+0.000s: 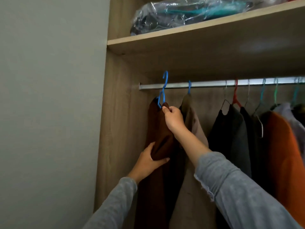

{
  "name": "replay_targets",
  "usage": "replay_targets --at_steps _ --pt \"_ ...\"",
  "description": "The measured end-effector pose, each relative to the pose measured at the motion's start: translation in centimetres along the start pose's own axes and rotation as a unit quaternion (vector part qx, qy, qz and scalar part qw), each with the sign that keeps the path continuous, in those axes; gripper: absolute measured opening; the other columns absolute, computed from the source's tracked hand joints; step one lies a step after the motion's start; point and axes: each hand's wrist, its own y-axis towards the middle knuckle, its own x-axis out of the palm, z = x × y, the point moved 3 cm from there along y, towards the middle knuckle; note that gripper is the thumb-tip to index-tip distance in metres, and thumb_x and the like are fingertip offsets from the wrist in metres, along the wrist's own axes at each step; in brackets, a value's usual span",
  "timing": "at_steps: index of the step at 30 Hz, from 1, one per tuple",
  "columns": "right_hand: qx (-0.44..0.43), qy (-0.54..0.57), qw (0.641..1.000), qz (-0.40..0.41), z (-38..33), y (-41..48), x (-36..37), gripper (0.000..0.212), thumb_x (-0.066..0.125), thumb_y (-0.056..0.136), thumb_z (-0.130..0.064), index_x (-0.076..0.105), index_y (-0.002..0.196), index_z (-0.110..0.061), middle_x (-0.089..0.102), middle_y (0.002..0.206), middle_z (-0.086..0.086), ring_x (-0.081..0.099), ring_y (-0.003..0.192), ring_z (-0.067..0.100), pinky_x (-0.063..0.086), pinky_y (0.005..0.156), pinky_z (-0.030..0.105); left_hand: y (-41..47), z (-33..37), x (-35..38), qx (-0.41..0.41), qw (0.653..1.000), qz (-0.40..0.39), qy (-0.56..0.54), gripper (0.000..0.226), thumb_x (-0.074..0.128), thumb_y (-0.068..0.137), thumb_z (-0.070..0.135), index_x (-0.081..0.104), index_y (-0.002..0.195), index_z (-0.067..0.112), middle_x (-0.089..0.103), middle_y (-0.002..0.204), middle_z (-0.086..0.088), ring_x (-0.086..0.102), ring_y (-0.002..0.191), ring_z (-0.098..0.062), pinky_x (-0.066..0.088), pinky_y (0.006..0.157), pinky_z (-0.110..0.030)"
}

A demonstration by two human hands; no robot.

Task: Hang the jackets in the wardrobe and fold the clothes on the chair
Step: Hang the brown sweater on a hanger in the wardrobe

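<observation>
Evidently soft and limp, the brown jacket [156, 129] is pinched at the collar by the right hand [174, 119], gripped lower by the left hand [148, 161].

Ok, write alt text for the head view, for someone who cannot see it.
A person's right hand pinches the top of a brown fabric jacket on a blue plastic hanger, whose hook stands above the silver metal rail of a wooden wardrobe. The left hand holds a fold lower down; other garments hang to the right.
</observation>
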Motion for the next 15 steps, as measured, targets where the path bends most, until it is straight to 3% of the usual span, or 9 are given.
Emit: replay_targets --at_steps 5,15 --pt "0.024 0.015 1.000 0.008 1.6 3.7 -0.1 0.034 0.042 0.099 -0.028 0.041 0.066 -0.020 0.044 0.063 -0.003 0.043 0.057 0.010 0.029 0.049 0.024 3.6 0.3 0.4 0.037 0.999 0.006 0.035 0.057 0.079 0.074 0.020 0.049 0.120 0.033 0.061 0.111 0.016 0.056 0.099 0.013 0.044 0.079 -0.005" --pt "0.098 0.027 0.995 0.015 3.4 8.0 0.6 0.038 0.042 0.100 -0.029 0.039 0.064 -0.017 0.040 0.062 -0.001 0.040 0.054 0.012 0.027 0.046 0.024 6.8 -1.1 0.1 0.022 0.999 0.018 0.029 0.063 0.082 0.070 0.023 0.051 0.124 0.026 0.063 0.113 0.010 0.060 0.101 0.003 0.049 0.087 -0.015"
